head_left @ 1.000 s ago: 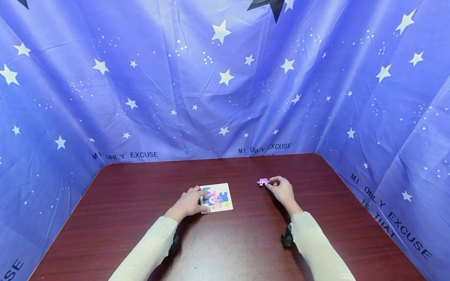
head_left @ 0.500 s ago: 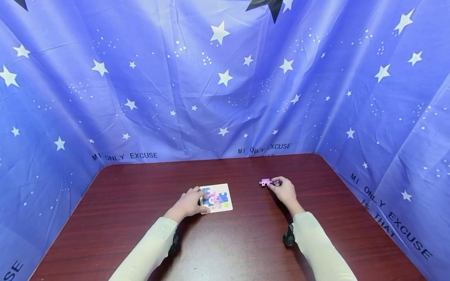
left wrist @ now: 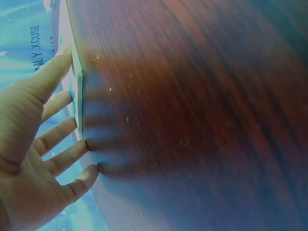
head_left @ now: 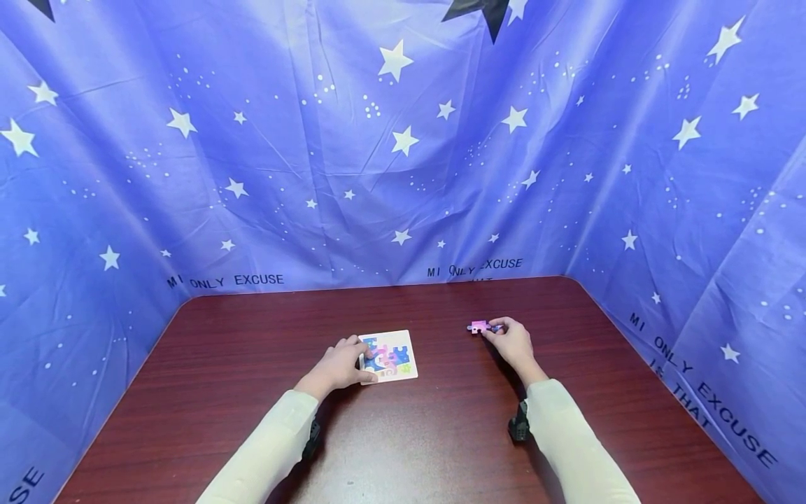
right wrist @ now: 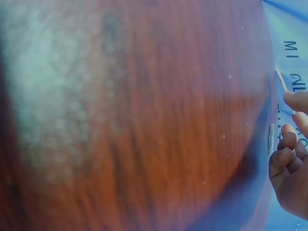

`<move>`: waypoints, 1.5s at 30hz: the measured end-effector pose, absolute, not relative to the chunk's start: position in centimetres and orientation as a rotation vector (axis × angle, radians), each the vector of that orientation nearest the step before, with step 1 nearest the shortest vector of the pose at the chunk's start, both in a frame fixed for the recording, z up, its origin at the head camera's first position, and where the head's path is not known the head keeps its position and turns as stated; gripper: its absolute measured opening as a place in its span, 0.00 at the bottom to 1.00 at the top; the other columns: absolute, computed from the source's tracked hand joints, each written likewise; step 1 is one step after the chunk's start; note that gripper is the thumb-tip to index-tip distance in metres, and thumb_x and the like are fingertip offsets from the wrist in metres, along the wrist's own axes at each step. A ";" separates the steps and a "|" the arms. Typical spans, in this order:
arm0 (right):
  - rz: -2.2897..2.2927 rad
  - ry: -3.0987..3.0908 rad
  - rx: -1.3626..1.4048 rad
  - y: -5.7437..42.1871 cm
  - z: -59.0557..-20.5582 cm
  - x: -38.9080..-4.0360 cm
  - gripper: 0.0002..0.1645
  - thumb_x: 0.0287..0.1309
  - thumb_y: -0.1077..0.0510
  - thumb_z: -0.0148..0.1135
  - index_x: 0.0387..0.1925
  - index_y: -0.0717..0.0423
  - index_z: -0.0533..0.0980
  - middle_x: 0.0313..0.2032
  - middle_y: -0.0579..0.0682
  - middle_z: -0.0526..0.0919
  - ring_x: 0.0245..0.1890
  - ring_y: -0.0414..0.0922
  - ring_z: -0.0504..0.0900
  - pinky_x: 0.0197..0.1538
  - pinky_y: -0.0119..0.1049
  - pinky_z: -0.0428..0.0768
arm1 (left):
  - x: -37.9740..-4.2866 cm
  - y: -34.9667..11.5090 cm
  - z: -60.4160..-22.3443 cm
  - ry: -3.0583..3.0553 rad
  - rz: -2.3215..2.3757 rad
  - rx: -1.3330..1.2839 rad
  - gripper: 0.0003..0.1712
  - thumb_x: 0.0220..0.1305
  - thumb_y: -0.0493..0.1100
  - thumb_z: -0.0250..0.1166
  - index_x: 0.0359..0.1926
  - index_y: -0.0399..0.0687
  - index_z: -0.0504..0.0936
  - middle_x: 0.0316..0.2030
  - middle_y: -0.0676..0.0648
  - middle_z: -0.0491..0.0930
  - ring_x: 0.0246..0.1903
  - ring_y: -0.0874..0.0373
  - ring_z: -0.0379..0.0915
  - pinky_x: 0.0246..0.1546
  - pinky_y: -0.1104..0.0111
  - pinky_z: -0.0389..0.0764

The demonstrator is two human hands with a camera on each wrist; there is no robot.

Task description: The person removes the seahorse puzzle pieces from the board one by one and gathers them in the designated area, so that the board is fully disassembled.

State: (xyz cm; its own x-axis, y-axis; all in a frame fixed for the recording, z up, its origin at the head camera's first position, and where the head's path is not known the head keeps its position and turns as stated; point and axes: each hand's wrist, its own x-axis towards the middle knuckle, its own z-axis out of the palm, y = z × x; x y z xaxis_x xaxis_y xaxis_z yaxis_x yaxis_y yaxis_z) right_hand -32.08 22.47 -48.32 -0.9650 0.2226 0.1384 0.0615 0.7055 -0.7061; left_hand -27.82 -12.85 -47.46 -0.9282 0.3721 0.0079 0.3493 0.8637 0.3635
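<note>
In the head view a white puzzle board [head_left: 389, 375] with pink and blue pieces set in it lies on the table. My left hand [head_left: 336, 365] rests at its left side. In the left wrist view the thumb and several fairly straight fingers [left wrist: 55, 134] touch the board's face and edge, the little finger reaching the table. To the right, my right hand [head_left: 513, 343] pinches a pink puzzle piece [head_left: 479, 327] between thumb and fingertips. A blue-purple puzzle piece [head_left: 497, 327] shows partly behind those fingers. In the right wrist view the held piece appears edge-on, a thin edge.
The dark red wooden table [head_left: 403, 434] meets a blue star-patterned curtain [head_left: 315, 175] at its back and sides. Near the right hand, a flat thin piece [right wrist: 271, 139] lies on the tabletop.
The right hand has shifted slightly to the right with the pink puzzle piece, and more of the blue-purple piece shows behind its fingers. The left hand and the board have stayed put.
</note>
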 end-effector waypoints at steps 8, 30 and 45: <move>1.091 -2.731 -0.229 22.7 -48.7 -32.3 0.17 0.51 0.53 0.67 0.40 0.59 0.79 0.24 0.48 0.76 0.25 0.41 0.71 0.30 0.33 0.65 | -27.9 -12.8 -47.7 2.969 0.556 0.572 0.22 0.46 0.57 0.72 0.40 0.52 0.78 0.41 0.51 0.72 0.46 0.51 0.68 0.45 0.50 0.69; 1.025 -2.869 -0.301 22.7 -48.9 -32.9 0.19 0.55 0.48 0.63 0.46 0.52 0.78 0.25 0.46 0.74 0.29 0.45 0.73 0.30 0.38 0.65 | -27.8 -12.9 -47.5 2.970 0.557 0.583 0.23 0.47 0.57 0.72 0.41 0.51 0.79 0.41 0.50 0.72 0.46 0.50 0.68 0.45 0.50 0.69; 0.995 -2.894 -0.262 22.6 -48.7 -32.8 0.21 0.55 0.47 0.62 0.48 0.52 0.78 0.39 0.54 0.81 0.43 0.52 0.77 0.44 0.55 0.69 | -27.9 -13.1 -47.5 2.978 0.557 0.591 0.23 0.47 0.58 0.72 0.40 0.52 0.78 0.41 0.49 0.72 0.45 0.51 0.67 0.43 0.50 0.69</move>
